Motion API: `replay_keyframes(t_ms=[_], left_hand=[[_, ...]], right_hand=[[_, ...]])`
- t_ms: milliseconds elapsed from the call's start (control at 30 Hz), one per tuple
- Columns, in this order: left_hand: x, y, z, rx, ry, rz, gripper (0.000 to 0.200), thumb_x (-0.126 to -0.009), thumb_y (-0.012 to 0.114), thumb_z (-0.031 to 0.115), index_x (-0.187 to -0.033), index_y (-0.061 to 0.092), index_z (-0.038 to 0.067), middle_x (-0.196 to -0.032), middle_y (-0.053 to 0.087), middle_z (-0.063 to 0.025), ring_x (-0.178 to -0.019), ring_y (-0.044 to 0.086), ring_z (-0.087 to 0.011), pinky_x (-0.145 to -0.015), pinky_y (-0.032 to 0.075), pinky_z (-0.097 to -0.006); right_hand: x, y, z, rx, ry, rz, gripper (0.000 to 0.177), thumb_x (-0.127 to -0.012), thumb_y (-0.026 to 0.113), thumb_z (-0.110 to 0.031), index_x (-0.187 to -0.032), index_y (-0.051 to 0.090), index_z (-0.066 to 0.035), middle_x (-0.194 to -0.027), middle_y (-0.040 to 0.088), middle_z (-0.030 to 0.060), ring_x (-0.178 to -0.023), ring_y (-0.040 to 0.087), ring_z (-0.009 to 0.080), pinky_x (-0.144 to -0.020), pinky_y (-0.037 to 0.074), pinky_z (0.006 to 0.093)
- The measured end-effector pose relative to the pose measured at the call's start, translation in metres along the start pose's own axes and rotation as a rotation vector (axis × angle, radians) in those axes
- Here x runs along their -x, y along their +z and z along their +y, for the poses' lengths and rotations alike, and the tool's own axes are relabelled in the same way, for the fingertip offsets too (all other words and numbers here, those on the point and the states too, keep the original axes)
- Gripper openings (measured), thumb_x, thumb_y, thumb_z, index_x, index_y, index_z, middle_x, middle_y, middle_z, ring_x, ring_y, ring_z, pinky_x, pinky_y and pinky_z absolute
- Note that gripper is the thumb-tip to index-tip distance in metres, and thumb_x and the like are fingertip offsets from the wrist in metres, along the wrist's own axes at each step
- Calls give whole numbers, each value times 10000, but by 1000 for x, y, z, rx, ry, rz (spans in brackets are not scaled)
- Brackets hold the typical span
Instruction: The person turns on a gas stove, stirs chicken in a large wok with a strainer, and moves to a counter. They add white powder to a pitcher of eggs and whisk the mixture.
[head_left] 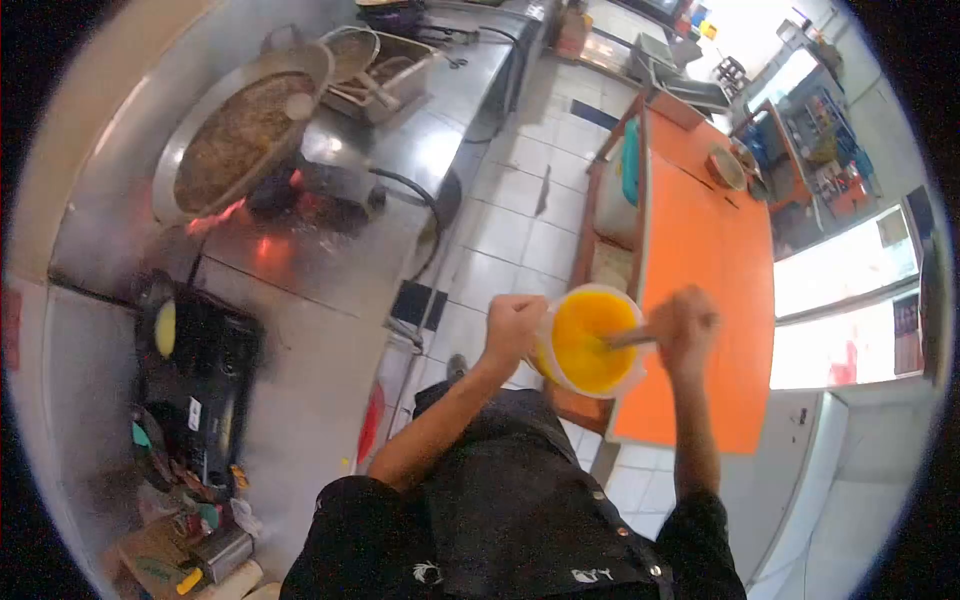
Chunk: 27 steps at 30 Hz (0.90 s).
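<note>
In front of my body, a whitish round container is held up, filled with yellow-orange liquid that looks like beaten egg. My left hand is closed at the container's left side; whether it grips a handle or the rim is hidden. My right hand wraps round the handle of a stirring utensil whose far end dips into the liquid. Motion smears this hand, and the utensil's head is submerged, so its exact kind does not show.
To the right stands an orange-topped table with a bowl. At left, a steel counter carries a large pan over glowing flame, a tray with a strainer and a black stove. White floor tiles lie between.
</note>
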<state>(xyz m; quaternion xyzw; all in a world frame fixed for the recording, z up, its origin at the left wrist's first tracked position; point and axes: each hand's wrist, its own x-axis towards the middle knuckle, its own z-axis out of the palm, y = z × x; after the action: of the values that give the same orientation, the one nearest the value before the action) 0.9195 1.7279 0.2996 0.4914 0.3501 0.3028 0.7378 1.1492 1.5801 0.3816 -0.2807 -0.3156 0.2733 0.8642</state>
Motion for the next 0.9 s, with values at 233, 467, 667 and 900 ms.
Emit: replay_keyframes(t_ms=[233,467,667,900], left_hand=[[-84,2,10,73,24,-32,336,-816,544,115,-520,385,105,-550,338,86,-518,296,-36,-467,215,-259],[-165,29,6,5,111,-40,324,-840,525,109,-537,410,92,-546,380,71,-494,322,-40,-445,219,-253],[-220,93,20,50,84,-19,355,-835,555,104,-520,392,85,-528,332,73,-489,278,-44,-464,200,-274],[-258,168,8,49,62,-99,353,-830,572,112,-514,417,88,-535,349,70,-499,296,-39,-461,204,-255]], right_hand=[[-34,-24,64,451,34,165,261,-942,517,-308,-770,412,-142,-609,368,-36,-494,381,90,-439,344,266],[-116,-51,40,201,-113,183,307,-939,523,-211,-685,365,-144,-591,322,-42,-480,353,85,-432,301,257],[-168,-44,65,443,118,53,376,-965,493,-215,-605,432,-126,-511,354,-44,-422,352,65,-409,302,232],[-213,-113,28,843,-99,139,378,-958,492,-305,-640,355,-153,-523,318,-42,-428,354,86,-406,292,255]])
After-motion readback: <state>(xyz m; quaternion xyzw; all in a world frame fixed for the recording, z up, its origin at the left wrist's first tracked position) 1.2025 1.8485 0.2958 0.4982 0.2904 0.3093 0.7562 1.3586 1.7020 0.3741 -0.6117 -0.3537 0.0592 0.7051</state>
